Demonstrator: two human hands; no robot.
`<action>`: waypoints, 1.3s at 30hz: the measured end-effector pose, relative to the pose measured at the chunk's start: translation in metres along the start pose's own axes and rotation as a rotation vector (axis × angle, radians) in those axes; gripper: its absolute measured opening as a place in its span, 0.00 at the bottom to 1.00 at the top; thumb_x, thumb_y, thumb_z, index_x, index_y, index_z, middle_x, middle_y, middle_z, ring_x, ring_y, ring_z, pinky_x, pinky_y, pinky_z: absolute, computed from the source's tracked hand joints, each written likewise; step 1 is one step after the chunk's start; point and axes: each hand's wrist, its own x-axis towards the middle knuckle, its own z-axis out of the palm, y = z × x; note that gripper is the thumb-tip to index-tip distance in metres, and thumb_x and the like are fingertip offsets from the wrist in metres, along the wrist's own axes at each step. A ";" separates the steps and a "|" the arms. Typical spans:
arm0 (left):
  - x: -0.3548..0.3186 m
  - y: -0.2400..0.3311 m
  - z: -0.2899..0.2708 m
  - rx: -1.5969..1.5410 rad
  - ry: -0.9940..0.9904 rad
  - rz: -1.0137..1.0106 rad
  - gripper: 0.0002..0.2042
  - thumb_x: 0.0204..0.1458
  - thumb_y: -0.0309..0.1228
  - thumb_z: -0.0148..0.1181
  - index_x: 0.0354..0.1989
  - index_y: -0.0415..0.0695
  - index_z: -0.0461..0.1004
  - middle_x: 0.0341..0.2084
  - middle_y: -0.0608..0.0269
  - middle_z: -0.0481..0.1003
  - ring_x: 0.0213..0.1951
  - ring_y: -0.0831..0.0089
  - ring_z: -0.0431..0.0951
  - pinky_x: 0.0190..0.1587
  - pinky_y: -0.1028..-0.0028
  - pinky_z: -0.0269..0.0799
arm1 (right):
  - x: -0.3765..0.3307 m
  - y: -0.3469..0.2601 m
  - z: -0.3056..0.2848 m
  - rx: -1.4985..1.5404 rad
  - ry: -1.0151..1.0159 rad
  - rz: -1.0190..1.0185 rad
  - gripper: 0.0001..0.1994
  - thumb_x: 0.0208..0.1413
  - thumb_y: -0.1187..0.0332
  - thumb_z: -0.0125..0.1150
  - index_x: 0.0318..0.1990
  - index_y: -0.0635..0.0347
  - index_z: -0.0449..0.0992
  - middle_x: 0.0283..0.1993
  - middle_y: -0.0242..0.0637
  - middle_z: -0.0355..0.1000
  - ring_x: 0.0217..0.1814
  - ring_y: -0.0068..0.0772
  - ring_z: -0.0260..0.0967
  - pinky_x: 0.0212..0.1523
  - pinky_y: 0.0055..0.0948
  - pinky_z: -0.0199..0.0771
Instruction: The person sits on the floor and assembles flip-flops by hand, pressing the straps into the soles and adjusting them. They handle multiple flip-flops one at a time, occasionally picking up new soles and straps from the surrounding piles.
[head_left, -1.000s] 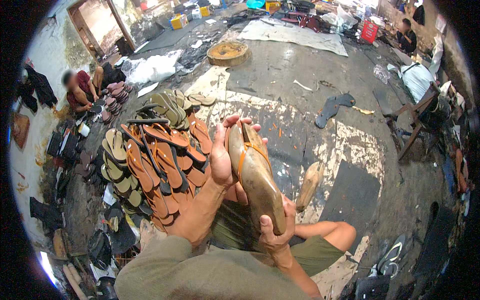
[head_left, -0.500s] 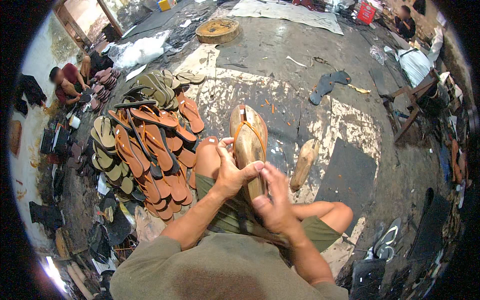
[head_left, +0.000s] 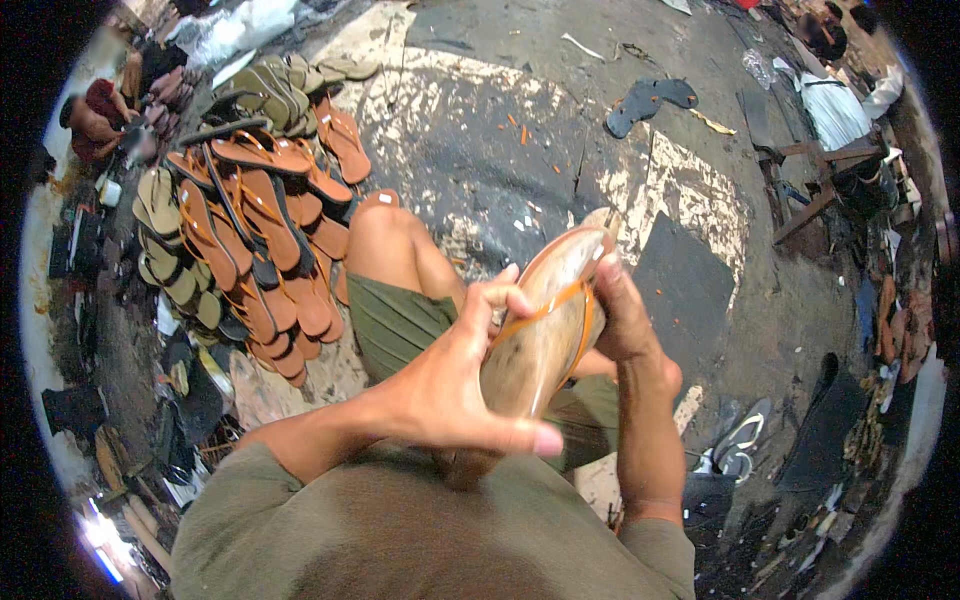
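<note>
A wooden shoe last (head_left: 525, 365) is tilted in front of my chest, its toe end pointing away and to the right. Fitted on it is a flip-flop (head_left: 562, 262) with a brown sole and a thin orange strap (head_left: 548, 312) across the wood. My left hand (head_left: 445, 385) is wrapped round the left side, its fingers at the strap's left edge and its thumb stretched across near the heel end. At the right of the toe, my right hand (head_left: 630, 325) grips the edge, with its thumb close to the toe. The underside of the sole is hidden.
To my left lies a large pile of brown flip-flops (head_left: 265, 215) and olive ones (head_left: 158, 200). Behind the held toe, another wooden last (head_left: 600, 217) partly shows. Dark sole pieces (head_left: 648, 102) lie ahead; a black sheet (head_left: 685, 268) is at right. Another person (head_left: 97, 125) sits far left.
The flip-flop on its last has come nearer my chest and tilted rightward. My right hand went from the heel end to the toe. My left hand stayed on the left side. The view has shifted downward.
</note>
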 end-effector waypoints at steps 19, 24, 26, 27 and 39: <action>-0.082 -0.066 0.010 -0.819 0.266 -0.399 0.22 0.72 0.48 0.46 0.50 0.40 0.76 0.40 0.69 0.78 0.39 0.84 0.75 0.45 0.79 0.72 | 0.010 0.066 0.005 0.435 -0.024 0.073 0.32 0.61 0.38 0.58 0.58 0.57 0.73 0.50 0.42 0.79 0.48 0.36 0.81 0.51 0.39 0.86; -0.052 -0.079 -0.030 0.362 0.219 0.096 0.22 0.71 0.48 0.50 0.52 0.38 0.75 0.36 0.68 0.75 0.39 0.76 0.71 0.45 0.71 0.71 | 0.027 0.015 0.008 -0.032 -0.140 0.070 0.31 0.62 0.39 0.58 0.56 0.60 0.74 0.49 0.40 0.78 0.47 0.34 0.80 0.51 0.37 0.84; -0.029 -0.046 -0.034 -0.107 0.435 -0.109 0.40 0.62 0.49 0.63 0.74 0.40 0.52 0.67 0.47 0.59 0.62 0.61 0.70 0.65 0.62 0.64 | 0.036 -0.008 0.005 -0.250 -0.290 0.152 0.33 0.68 0.38 0.50 0.50 0.67 0.79 0.45 0.40 0.78 0.47 0.27 0.75 0.48 0.30 0.76; -0.021 -0.027 -0.025 -0.098 0.328 -0.050 0.46 0.59 0.49 0.66 0.76 0.41 0.44 0.69 0.45 0.55 0.66 0.58 0.65 0.68 0.60 0.59 | 0.038 -0.015 0.010 -0.295 -0.284 0.192 0.33 0.68 0.38 0.49 0.52 0.66 0.78 0.47 0.40 0.78 0.49 0.29 0.76 0.49 0.31 0.77; 0.058 -0.008 -0.027 -0.944 0.175 0.275 0.53 0.46 0.49 0.63 0.77 0.36 0.42 0.67 0.43 0.62 0.69 0.51 0.64 0.71 0.53 0.63 | -0.040 0.072 0.051 0.992 -0.554 0.352 0.37 0.69 0.44 0.47 0.77 0.55 0.50 0.74 0.55 0.59 0.68 0.56 0.69 0.56 0.65 0.80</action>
